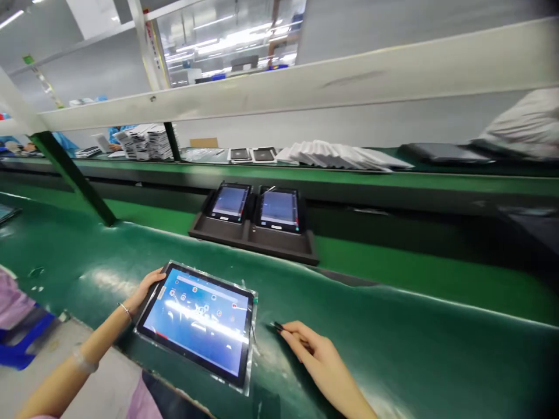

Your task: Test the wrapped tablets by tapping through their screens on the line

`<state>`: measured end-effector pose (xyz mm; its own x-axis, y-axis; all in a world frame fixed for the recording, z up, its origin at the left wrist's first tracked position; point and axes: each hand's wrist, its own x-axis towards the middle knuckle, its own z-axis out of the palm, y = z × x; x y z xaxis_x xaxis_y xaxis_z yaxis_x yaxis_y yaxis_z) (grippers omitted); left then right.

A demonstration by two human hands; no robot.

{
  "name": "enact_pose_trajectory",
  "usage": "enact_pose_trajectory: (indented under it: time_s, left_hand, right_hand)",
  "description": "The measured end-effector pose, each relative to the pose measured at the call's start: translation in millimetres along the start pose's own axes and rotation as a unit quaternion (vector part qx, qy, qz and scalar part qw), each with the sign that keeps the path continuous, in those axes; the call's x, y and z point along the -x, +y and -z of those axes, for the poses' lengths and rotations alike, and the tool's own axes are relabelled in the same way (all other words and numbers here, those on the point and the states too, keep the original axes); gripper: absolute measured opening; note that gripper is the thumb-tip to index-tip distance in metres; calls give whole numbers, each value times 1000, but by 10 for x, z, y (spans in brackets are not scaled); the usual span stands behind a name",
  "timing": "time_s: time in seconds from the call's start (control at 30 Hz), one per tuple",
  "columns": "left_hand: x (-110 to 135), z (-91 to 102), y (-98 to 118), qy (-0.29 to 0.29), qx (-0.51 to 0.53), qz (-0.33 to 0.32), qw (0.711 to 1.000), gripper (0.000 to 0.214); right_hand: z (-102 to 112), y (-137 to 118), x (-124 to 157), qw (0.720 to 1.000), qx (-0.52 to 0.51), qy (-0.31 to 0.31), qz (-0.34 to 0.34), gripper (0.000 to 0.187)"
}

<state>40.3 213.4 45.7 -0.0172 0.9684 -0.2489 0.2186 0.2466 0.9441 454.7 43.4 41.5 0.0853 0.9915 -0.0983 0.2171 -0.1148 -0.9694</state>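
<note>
A tablet (196,320) with its screen lit blue and app icons showing lies on the green bench, with clear film sticking out past its edges. At its upper left corner, my left hand (151,283) grips the edge, fingers mostly hidden behind it. To the right of the tablet, apart from it, my right hand (312,355) is closed in a pinch just above the bench. A small dark tip (277,327) shows at those fingertips; what it belongs to I cannot make out.
Beyond the bench edge, a black tray (279,241) holds two lit tablets on a green conveyor (371,262). On the shelf behind are stacked white sleeves (336,154) and a dark flat device (445,152). A green post (74,177) rises at left. Other people are partly visible.
</note>
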Motion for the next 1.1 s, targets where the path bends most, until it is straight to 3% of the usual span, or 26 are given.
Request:
enact_pose_trajectory:
  time_s: [0.07, 0.2, 0.27, 0.37, 0.5, 0.63, 0.8, 0.97, 1.1]
  left_hand:
    - [6, 172, -81, 17, -41, -30, 999, 63]
    - [138, 373, -154, 108, -113, -123, 980, 64]
    - [256, 412, -184, 75, -83, -102, 988, 63]
    - [424, 389, -215, 30, -52, -61, 996, 55]
    - [521, 311, -220, 79, -87, -75, 990, 47]
    - [517, 273, -203, 80, -99, -85, 988, 45]
    - [558, 219, -179, 69, -66, -79, 992, 51]
    - [532, 261, -124, 5, -13, -60, 998, 69]
    - [295, 268, -64, 49, -71, -103, 991, 84]
  right_hand:
    - [-241, -51, -254, 999, 18, -10, 36, 50]
    - [-509, 59, -573, 996, 56, 44, 57, 51]
    - [-541, 120, -625, 993, 84, 35, 80, 46]
    - [-543, 150, -602, 983, 125, 14, 131, 40]
    - [-523, 124, -535, 973, 158, -12, 167, 38]
    - [-517, 112, -548, 967, 167, -41, 189, 35]
    - [-602, 142, -564, 958, 167, -8, 235, 36]
    - [-592, 137, -585, 980, 133, -10, 148, 43]
    - [-454, 174, -630, 990, 128, 6, 64, 55]
